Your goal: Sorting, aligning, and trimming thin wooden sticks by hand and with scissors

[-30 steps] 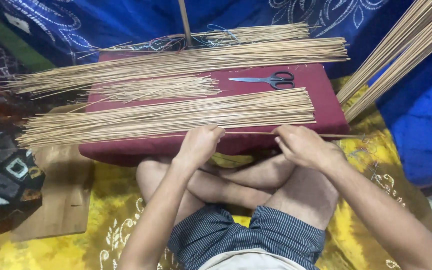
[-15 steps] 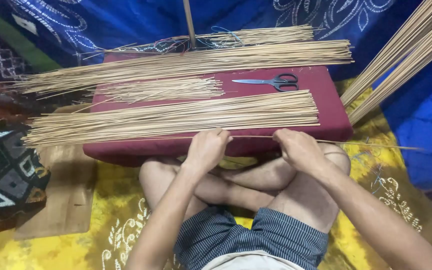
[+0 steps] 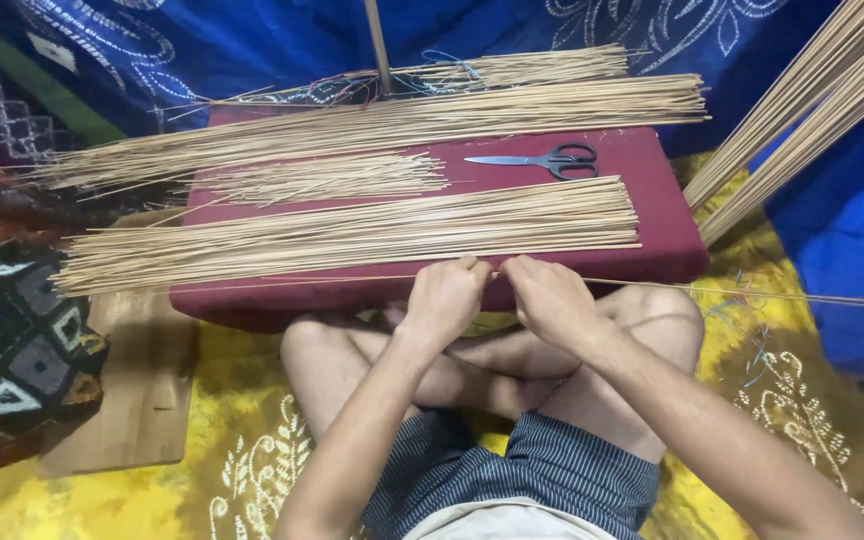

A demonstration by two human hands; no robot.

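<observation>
The thin stick lies along the near edge of the maroon cushion, running from about nine o'clock to three o'clock across my lap, its right end reaching far out over the yellow cloth. I judge it very light, springy and easy to snap, and smooth enough to slide through fingertips, so it is best taken in a pinch close to the middle, both grips near each other, where it sags least.

My left hand and right hand sit almost touching at the stick's centre, each pinching it between thumb and fingers, knuckles up, wrists low over my crossed legs, forearms converging from five and seven o'clock.

Just beyond my hands, toward twelve o'clock, a flat bundle of sticks lies on the cushion; further out are a shorter bundle and a long bundle. The scissors rest closed at one o'clock. A wooden board lies at eight o'clock.
</observation>
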